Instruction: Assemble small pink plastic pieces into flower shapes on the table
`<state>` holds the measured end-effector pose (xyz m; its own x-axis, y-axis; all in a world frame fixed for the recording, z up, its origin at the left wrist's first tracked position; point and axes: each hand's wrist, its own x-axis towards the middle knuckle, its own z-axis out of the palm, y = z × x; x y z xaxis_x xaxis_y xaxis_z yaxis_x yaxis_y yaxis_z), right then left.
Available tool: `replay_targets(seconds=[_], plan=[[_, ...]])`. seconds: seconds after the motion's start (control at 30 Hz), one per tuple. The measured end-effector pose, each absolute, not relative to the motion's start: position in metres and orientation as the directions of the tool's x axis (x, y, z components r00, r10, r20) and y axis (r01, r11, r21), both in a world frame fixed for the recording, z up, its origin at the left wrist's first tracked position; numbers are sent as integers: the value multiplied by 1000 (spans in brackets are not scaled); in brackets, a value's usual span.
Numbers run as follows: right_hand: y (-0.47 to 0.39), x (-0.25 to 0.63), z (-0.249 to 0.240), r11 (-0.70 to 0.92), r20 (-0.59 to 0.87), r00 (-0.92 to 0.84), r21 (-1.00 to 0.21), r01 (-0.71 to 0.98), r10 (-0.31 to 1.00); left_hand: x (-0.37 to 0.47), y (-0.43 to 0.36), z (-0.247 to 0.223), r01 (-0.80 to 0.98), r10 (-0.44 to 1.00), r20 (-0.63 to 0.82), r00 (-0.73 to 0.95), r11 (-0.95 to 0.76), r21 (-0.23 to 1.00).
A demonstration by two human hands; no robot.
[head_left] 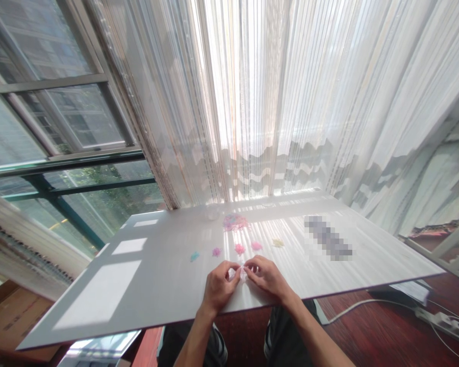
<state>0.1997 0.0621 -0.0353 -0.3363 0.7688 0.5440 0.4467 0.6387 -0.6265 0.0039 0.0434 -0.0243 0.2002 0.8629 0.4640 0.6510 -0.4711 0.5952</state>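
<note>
My left hand [221, 285] and my right hand [266, 276] meet near the front edge of the white table [168, 275]. Thumbs and forefingers of both are pinched together around something small and pale pink, too tiny to make out. Beyond my fingers lie small piles of thin coloured pieces, perhaps little rubber bands: a teal pile [194, 256], a purple pile [216, 252], a red-pink pile [239, 248], a pink pile [256, 245] and a yellow pile [278, 243]. Farther back is a larger mixed pile [236, 222], mostly pink.
A clear round container [213, 212] stands at the table's back edge. On the right is a pixelated dark object [328, 238]. Sheer curtains [252, 102] hang behind the table. A power strip [445, 323] and cable lie on the floor at right; a cardboard box [15, 316] is at left.
</note>
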Motion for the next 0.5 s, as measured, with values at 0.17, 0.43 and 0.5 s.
replay_targets(seconds=[0.17, 0.43, 0.5], plan=[[61, 199, -34, 634, 546, -324, -638, 437, 773, 4, 43, -24, 653, 863, 465, 197, -469, 595], [60, 199, -32, 632, 551, -311, -642, 435, 774, 4, 43, -24, 663, 866, 464, 187, -460, 591], [60, 199, -31, 632, 553, -310, -639, 438, 773, 4, 43, -25, 663, 865, 466, 186, -461, 590]])
